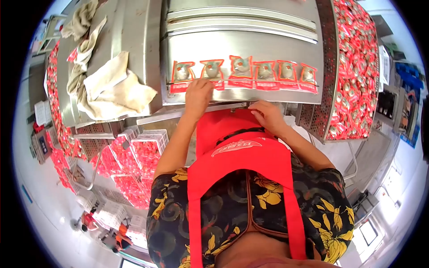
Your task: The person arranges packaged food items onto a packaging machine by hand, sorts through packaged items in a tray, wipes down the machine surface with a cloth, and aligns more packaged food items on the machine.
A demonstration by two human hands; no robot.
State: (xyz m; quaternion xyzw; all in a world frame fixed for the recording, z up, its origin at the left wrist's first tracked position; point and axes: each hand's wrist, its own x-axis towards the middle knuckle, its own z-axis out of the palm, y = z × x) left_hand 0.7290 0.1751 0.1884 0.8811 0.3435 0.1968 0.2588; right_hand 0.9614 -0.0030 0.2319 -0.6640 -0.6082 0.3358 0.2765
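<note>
A row of several red-edged clear packets (241, 66), each with a rounded greyish item inside, lies on the steel machine surface (201, 47). My left hand (199, 96) is at the lower edge of the second packet (212, 69) from the left, its fingers bent together over that edge; whether they grip it is hidden. Beside the front edge of the steel surface, below the middle packets, rests my right hand (267, 115), fingers loosely apart and nothing in them.
Beige cloths (116, 87) lie on the steel top at left. A perforated bin (328, 89) of red packets stands at right. Metal bars (241, 20) cross behind the row. White crates (154, 136) with red packets are low at left; people (121, 236) are farther off.
</note>
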